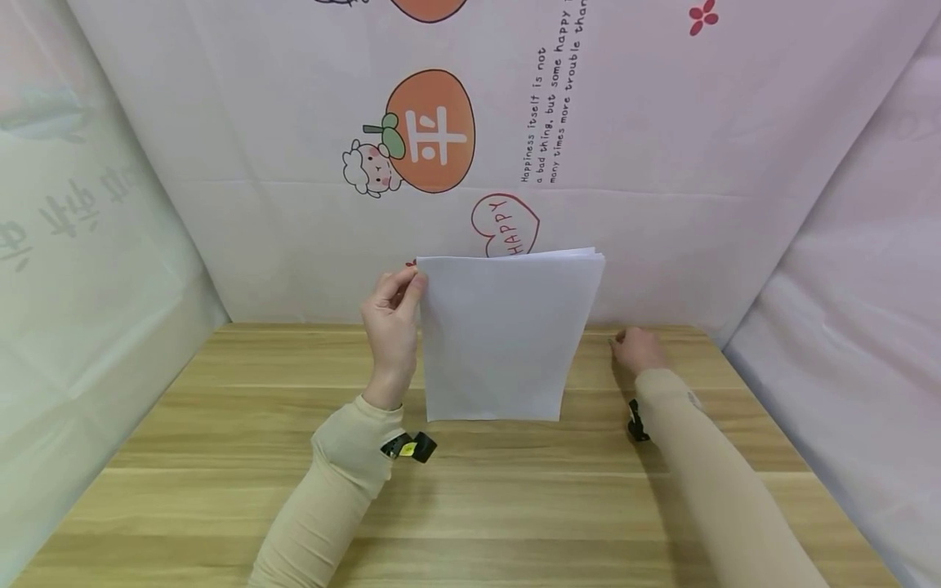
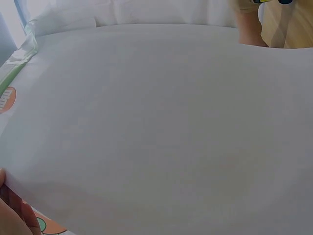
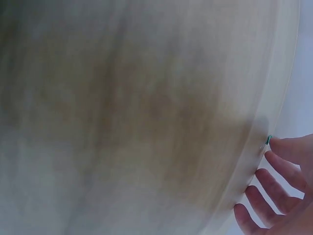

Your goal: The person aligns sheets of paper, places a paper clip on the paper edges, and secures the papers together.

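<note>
Upright above the table, a few sheets of white paper (image 1: 507, 339) hang from my left hand (image 1: 393, 331), which pinches their upper left corner between thumb and fingers. The paper's top edges fan slightly apart at the right corner. In the left wrist view the paper (image 2: 156, 127) fills most of the frame, and only part of the left hand (image 2: 17, 210) shows. My right hand (image 1: 641, 351) is low at the table's far right edge. Between its thumb and index finger it pinches a tiny green thing, apparently a paper clip (image 3: 268, 140); the other fingers are spread at the edge.
The wooden table (image 1: 220, 482) has light and dark grain. A printed white cloth (image 1: 294, 163) hangs behind it, with more white cloth (image 1: 867, 286) at the sides. Black wrist devices are on the left wrist (image 1: 412, 447) and the right wrist (image 1: 637, 422).
</note>
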{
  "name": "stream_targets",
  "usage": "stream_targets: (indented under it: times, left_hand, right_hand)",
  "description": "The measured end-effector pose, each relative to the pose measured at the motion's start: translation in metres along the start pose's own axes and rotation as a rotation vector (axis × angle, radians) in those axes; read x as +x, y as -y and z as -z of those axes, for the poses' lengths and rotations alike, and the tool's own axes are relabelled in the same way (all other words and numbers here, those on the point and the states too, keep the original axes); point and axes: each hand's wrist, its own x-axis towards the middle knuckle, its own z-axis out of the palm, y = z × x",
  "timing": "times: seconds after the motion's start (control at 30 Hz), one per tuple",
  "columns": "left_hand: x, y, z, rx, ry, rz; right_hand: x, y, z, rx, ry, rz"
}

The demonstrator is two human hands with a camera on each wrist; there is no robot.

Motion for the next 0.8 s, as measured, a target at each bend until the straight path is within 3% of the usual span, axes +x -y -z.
stream_targets:
  times: [0.37,0.6,0.8]
  left_hand:
    - [-0.001,0.001,0.001,0.026,0.019,-0.008]
    - [0.005,0.024,0.004,-0.011,0.019,-0.01]
    - [0.005,0.026,0.004,-0.012,0.007,-0.033]
  right_hand:
    - [0.005,-0.004,-0.006,0.01,-0.064,-0.008]
    - [0.005,0.001,-0.008,-0.024,-0.115,-0.004]
    - [0.005,0.003,-0.008,-0.009,-0.121,-0.033]
